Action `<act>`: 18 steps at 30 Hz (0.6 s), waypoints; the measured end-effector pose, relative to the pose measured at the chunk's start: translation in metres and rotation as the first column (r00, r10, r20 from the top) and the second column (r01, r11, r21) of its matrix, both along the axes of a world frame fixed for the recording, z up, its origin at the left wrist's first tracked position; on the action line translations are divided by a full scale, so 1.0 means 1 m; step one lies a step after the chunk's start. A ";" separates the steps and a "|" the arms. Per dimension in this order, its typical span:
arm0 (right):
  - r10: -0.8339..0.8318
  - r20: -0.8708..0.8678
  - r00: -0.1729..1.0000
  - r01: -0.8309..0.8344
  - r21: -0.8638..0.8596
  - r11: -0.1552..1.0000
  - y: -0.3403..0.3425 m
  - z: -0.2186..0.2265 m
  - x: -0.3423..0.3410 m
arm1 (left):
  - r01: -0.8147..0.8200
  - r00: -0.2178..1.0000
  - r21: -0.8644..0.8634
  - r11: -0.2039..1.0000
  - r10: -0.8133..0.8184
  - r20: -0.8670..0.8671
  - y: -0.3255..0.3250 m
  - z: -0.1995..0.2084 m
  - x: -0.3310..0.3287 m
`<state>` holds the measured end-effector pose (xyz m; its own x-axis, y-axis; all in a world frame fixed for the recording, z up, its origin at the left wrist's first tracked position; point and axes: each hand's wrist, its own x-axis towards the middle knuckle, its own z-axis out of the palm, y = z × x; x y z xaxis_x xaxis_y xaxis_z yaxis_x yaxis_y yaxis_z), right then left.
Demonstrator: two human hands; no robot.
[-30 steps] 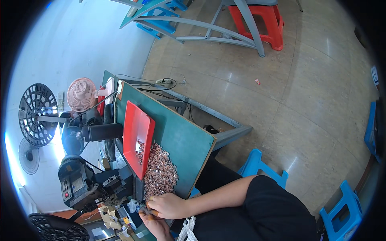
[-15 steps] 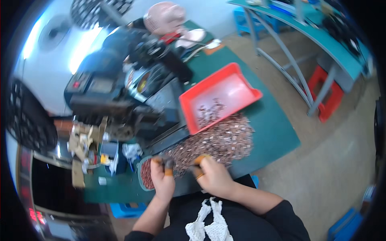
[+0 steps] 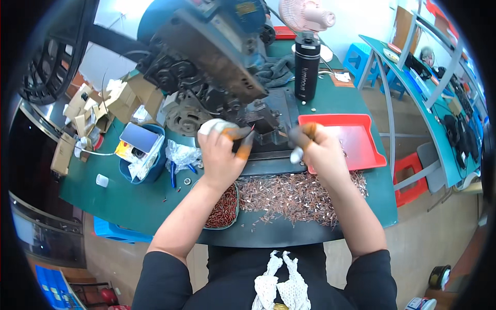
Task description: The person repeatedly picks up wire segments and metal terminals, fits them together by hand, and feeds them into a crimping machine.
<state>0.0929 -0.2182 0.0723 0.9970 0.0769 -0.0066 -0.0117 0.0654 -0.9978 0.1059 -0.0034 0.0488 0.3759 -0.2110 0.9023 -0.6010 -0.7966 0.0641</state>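
Observation:
My left hand (image 3: 223, 152) is raised in front of the bench machine (image 3: 217, 62), wearing orange and dark finger covers. Its thumb and forefinger are pinched together, and a small reddish piece (image 3: 253, 127) shows at their tips. Level with it, my right hand (image 3: 323, 152) is closed in a pinch over the near left corner of the red tray (image 3: 343, 120); what its fingers hold, if anything, is hidden. Below both hands spreads a pile of small copper-coloured parts (image 3: 284, 199). A greenish tub (image 3: 237, 209) of reddish pieces stands under my left forearm.
Behind the red tray stands a black bottle (image 3: 307, 70), with a pink fan (image 3: 305, 14) beyond it. To the left are a blue bin (image 3: 150, 173), a plastic bag (image 3: 183, 154), blue-handled pliers (image 3: 173, 174) and cardboard boxes (image 3: 121, 106). Another green-topped table (image 3: 392, 62) stands at right.
Both hands have moved from the near edge of the pile up to the machine's front and spread farther apart. My view has turned and levelled, so the whole table sits differently.

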 end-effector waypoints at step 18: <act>-0.228 0.204 0.952 0.241 -0.040 0.970 0.066 -0.006 0.045 | 0.024 0.989 0.043 0.999 -0.030 0.144 -0.006 -0.014 0.053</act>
